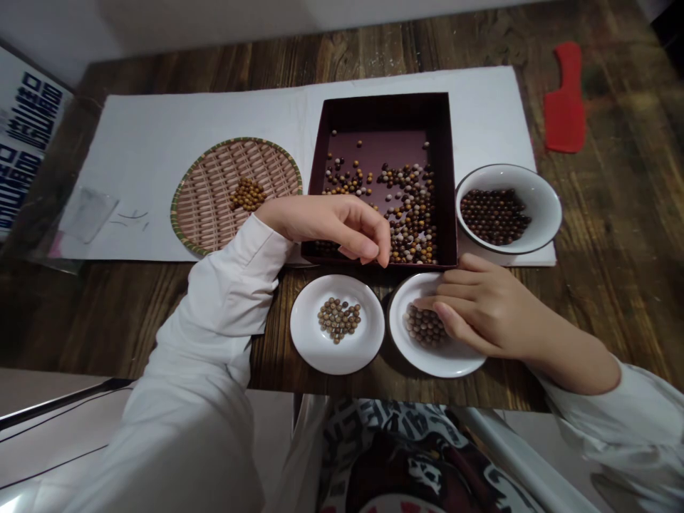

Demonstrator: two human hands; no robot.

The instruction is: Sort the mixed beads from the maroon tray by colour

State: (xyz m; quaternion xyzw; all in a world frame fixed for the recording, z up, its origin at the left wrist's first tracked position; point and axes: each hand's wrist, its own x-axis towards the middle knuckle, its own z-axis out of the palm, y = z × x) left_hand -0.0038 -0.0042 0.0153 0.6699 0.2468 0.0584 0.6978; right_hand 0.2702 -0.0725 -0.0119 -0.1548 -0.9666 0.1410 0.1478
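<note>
My left hand (342,226) hovers over the near edge of a dark maroon box (443,178) that holds several mixed brown, tan and pale beads. Its fingertips are pinched together, pointing down toward the gap between two small white dishes; whatever they hold is too small to see. The left dish (310,342) carries a little heap of olive-brown beads. My right hand (481,306) lies over the right dish (454,360), fingers curled and resting on a heap of reddish-brown beads.
A woven round basket (208,206) with a few yellow-brown beads lies left of the box. A white bowl (539,196) of dark beads stands to its right. All rest on white paper (160,128) over a wooden table. A red plastic scraper (565,100) lies far right.
</note>
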